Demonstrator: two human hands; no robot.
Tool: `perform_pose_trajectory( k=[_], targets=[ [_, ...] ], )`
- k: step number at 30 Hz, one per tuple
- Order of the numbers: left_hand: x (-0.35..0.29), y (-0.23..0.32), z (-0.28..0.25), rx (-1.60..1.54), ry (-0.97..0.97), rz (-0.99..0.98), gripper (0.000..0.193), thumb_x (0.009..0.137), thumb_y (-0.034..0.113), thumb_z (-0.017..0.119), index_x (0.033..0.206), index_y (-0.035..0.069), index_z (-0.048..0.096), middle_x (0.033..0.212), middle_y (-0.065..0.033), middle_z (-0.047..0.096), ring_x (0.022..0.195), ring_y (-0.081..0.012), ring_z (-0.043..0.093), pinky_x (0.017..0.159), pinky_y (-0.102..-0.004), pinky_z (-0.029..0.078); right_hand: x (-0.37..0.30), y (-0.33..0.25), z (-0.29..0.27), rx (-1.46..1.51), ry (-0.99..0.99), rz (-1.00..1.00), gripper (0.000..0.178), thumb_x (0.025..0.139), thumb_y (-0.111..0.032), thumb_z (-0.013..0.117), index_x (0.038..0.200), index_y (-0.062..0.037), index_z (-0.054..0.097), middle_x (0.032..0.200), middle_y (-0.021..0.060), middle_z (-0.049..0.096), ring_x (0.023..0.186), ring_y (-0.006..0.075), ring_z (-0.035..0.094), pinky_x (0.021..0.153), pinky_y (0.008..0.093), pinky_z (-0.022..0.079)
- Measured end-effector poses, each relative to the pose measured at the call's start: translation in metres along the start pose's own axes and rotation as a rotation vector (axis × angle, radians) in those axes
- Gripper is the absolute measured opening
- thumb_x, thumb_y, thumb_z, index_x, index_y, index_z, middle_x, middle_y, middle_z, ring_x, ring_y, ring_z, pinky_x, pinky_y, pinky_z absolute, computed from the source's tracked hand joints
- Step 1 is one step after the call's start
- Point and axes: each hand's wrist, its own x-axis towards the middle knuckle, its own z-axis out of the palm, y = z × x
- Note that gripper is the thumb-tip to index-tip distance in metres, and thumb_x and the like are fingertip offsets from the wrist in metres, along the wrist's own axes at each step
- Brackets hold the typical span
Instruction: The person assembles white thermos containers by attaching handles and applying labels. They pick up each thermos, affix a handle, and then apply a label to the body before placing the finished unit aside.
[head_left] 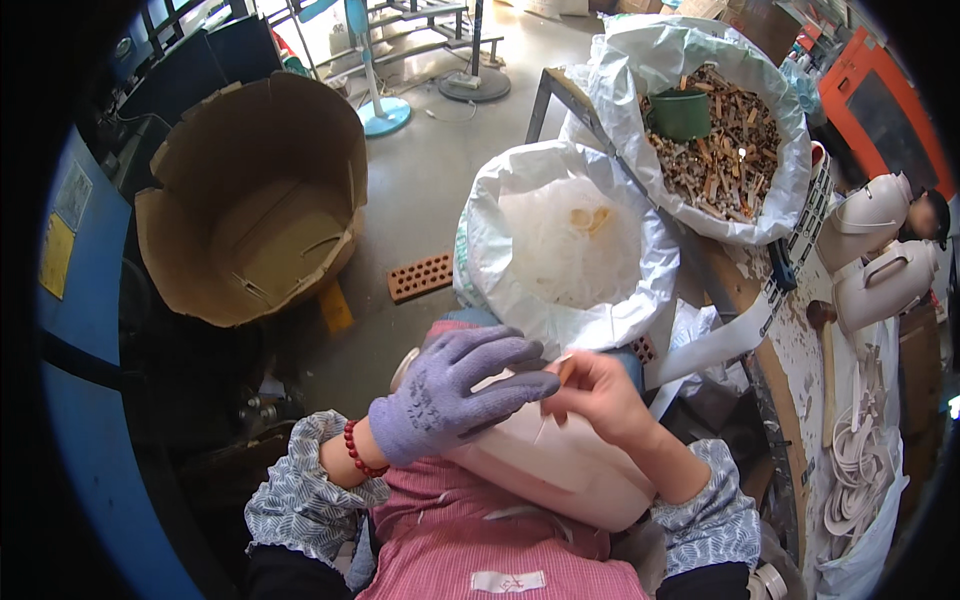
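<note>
Across my lap lies a pale pink plastic jug body (560, 465), tilted, its far left end partly hidden beneath my left hand. My left hand (455, 385), in a purple-grey glove, rests over the jug with its fingers stretched to the right and slightly apart. Close to those fingertips, my bare right hand (605, 398) pinches a small orange-brown piece (567, 370) between thumb and fingers. Most of that piece is covered, so its kind cannot be made out.
Ahead stands a container lined with a white bag (490, 210). Beyond it, another bag-lined container (790, 215) holds brown scraps and a green cup (680, 114). A large cardboard box (340, 130) is at left. Beige jugs (885, 285) and pale straps (858, 480) lie on the right bench.
</note>
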Motion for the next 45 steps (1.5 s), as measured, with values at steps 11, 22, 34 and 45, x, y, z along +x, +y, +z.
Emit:
perform_pose_trajectory(
  k=[11, 22, 34, 45],
  targets=[
    [-0.008, -0.001, 0.007, -0.363, 0.116, -0.171, 0.022, 0.076, 0.013, 0.076, 0.097, 0.009, 0.068, 0.089, -0.0073, 0.067, 0.072, -0.0241, 0.066, 0.059, -0.0327, 0.052, -0.002, 0.014, 0.011, -0.26, 0.169, -0.192, 0.027, 0.09, -0.009, 0.066, 0.115, -0.0009, 0.062, 0.097, 0.0064, 0.065, 0.085, 0.0133, 0.062, 0.075, 0.0257, 0.05],
    [-0.036, 0.014, 0.001, -0.549, -0.136, -0.279, 0.044, 0.072, 0.018, 0.081, 0.111, 0.008, 0.063, 0.109, -0.0135, 0.063, 0.096, -0.0305, 0.064, 0.08, -0.0388, 0.052, -0.014, 0.002, 0.009, -0.733, -0.088, -0.175, 0.024, 0.078, -0.011, 0.077, 0.1, -0.0028, 0.069, 0.088, 0.0073, 0.066, 0.078, 0.0147, 0.063, 0.065, 0.0264, 0.05],
    [-0.088, 0.036, 0.01, -0.485, -0.077, -0.339, 0.059, 0.062, 0.017, 0.089, 0.112, 0.011, 0.058, 0.117, -0.0162, 0.06, 0.103, -0.0311, 0.062, 0.085, -0.0392, 0.051, -0.029, -0.002, 0.027, -0.727, -0.327, -0.017, 0.022, 0.082, -0.02, 0.073, 0.097, -0.004, 0.07, 0.085, 0.0096, 0.066, 0.079, 0.0231, 0.065, 0.071, 0.0312, 0.051],
    [-0.074, 0.032, -0.003, -0.328, -0.224, -0.123, 0.053, 0.066, 0.029, 0.081, 0.113, 0.01, 0.064, 0.109, -0.0092, 0.063, 0.094, -0.0258, 0.063, 0.082, -0.0369, 0.048, -0.042, 0.005, 0.04, -0.93, -0.254, -0.232, 0.03, 0.08, -0.028, 0.07, 0.099, -0.0051, 0.067, 0.08, 0.01, 0.063, 0.077, 0.0287, 0.063, 0.073, 0.0354, 0.05]
  ],
)
